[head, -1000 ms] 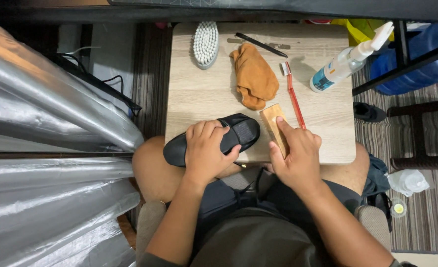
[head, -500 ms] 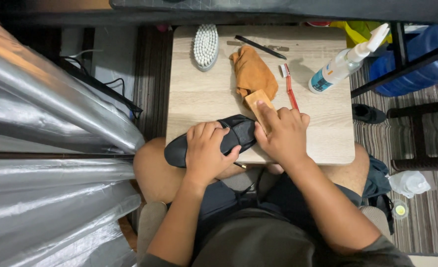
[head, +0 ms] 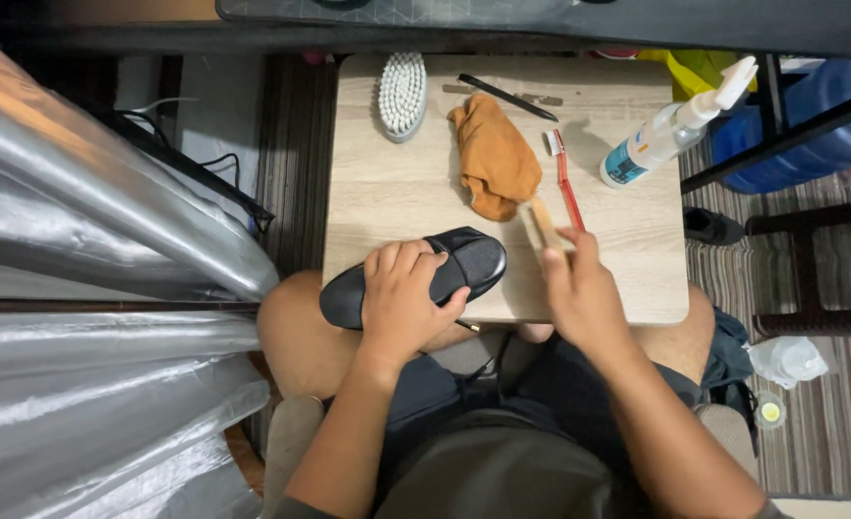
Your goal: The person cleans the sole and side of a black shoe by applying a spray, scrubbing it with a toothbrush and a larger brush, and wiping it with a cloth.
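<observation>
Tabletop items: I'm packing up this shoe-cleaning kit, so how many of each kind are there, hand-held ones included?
Brushes: 3 (white-bristled brush, red toothbrush, wooden brush in right hand)
Black shoe, under left hand: 1
Orange cloth: 1
Spray bottle: 1
Black stick: 1
Total: 7

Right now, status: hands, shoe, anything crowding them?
Left hand pressing black shoe at table edge. Right hand gripping wooden brush, beside shoe's toe. Orange cloth and red toothbrush close behind.
</observation>
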